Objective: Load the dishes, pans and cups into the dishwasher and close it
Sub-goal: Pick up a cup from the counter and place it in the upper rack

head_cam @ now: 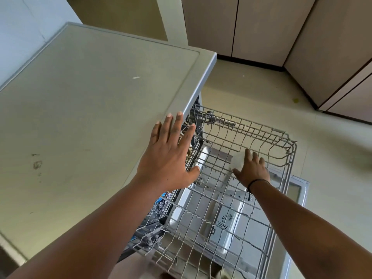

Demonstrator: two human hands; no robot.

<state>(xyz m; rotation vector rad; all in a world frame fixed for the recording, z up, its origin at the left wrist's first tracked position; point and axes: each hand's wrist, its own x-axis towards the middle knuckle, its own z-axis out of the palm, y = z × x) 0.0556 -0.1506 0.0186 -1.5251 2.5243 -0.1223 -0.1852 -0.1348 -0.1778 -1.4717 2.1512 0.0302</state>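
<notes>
Two bare forearms enter from the bottom edge, nearest the lens, and reach forward over an open dishwasher.

Left hand (168,156): fingers straight and spread, palm down, holding nothing. It hovers at the front edge of the grey countertop (84,109), fingertips over the counter lip, thumb over the rack's left side. Contact with the counter cannot be confirmed from this angle.

Right hand (251,170): lower, inside the upper wire rack (231,188). Fingers curve over a small whitish rounded item, likely a cup (238,161), and grasp it from above. Item sits at the rack's middle, toward the far side; much of it is covered by the hand, so its exact shape is unclear. Thin dark band (256,183) around the right wrist.

Rack is pulled well out from under the counter, its grey tines visible across the floor of the basket. Below it, seen through the wires, lies the lowered dishwasher door (223,216), its inner panel showing a detergent compartment. At the left, under the counter lip, part of the machine's interior shows some blue and metallic objects, too obscured to identify.

Beyond: pale floor (251,87), beige cabinet doors (261,27) along the far wall and right side.
</notes>
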